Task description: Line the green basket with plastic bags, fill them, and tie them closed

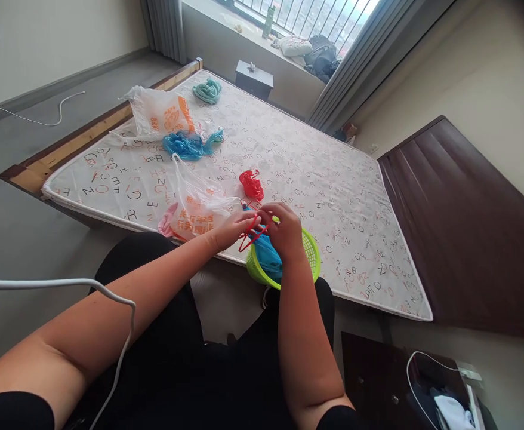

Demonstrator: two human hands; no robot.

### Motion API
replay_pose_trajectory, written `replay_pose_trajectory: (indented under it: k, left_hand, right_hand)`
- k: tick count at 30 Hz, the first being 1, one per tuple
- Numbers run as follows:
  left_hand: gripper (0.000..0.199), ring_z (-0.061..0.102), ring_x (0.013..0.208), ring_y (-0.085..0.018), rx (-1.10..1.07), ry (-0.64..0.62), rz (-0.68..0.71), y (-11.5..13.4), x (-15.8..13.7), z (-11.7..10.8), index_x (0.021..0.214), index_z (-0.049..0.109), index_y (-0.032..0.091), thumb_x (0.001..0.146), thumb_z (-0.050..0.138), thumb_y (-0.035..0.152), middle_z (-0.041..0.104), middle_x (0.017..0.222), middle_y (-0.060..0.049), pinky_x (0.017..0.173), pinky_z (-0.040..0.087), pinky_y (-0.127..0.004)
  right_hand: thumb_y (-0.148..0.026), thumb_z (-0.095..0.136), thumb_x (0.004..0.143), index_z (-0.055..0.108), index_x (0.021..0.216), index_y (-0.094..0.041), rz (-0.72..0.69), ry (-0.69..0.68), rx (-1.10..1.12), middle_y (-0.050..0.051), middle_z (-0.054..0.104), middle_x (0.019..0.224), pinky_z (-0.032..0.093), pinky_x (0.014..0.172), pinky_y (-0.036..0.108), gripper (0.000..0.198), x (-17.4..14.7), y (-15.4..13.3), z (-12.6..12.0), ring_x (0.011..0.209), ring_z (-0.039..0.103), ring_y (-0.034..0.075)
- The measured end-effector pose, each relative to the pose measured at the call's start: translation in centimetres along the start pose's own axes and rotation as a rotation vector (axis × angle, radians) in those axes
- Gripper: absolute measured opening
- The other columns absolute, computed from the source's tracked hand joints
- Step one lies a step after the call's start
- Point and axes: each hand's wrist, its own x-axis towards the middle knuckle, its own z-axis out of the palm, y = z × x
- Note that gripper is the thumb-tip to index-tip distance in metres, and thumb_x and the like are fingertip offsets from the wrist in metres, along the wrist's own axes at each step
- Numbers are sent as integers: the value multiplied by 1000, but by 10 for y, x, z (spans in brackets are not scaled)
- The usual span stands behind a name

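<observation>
My left hand (240,228) and my right hand (282,228) meet close together over a green basket (312,254). Both have their fingers pinched on a thin red cord (244,243), which hangs in a loop below the left fingers. Inside the basket lies a blue plastic bag (267,260), partly covered by the right hand. A crumpled red plastic bag (252,185) rests on the mattress just beyond my fingers. To the left is a white plastic bag with orange print (194,209), with a pink cloth-like item (168,221) beside it.
The lettered mattress (333,197) fills the middle. Farther back on it are another white bag (154,113), a crumpled blue bag (188,145) and a teal bundle (207,91). A dark headboard (459,227) stands right. A white cable (65,282) crosses my left arm.
</observation>
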Motion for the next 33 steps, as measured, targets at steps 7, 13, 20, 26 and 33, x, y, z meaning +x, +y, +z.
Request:
replay_pose_trajectory:
  k: [7, 13, 20, 26, 33]
  left_hand:
    - [61, 78, 86, -27, -1, -7, -151, -6, -1, -4, 104, 85, 15, 87, 70, 72, 80, 89, -15, 83, 58, -36]
    - [42, 77, 84, -20, -163, 343, -135, -17, 12, -22, 87, 78, 17, 87, 75, 59, 80, 111, -13, 76, 58, -30]
    - [33, 70, 86, -15, -90, 566, -36, -17, 18, -40, 89, 76, 20, 91, 74, 53, 74, 97, -6, 71, 54, -24]
    - [29, 69, 94, -14, 192, 768, 128, -5, 28, -59, 96, 78, 22, 97, 68, 49, 76, 111, -7, 75, 54, -21]
    - [16, 68, 70, -5, -77, 935, 224, 27, 25, -83, 93, 69, 26, 92, 80, 37, 72, 87, 4, 68, 55, -15]
  right_hand:
    - [-52, 57, 101, 73, 101, -21, 318, 205, 321, 3, 72, 85, 57, 79, 33, 35, -5, 29, -26, 77, 70, 17]
    - [-47, 50, 101, 70, 100, -20, 515, 383, -16, 4, 67, 82, 49, 78, 33, 34, -17, 96, -62, 76, 63, 18]
    - [-23, 60, 84, 72, 111, -20, 836, -23, -115, 14, 73, 98, 47, 76, 36, 29, -40, 162, -65, 81, 62, 25]
    - [-25, 52, 89, 71, 116, -21, 844, -25, -95, 9, 72, 90, 45, 74, 34, 34, -35, 169, -62, 72, 59, 21]
    - [-30, 68, 82, 74, 89, -20, 747, -93, 34, 7, 71, 77, 47, 73, 33, 14, -37, 170, -67, 72, 60, 21]
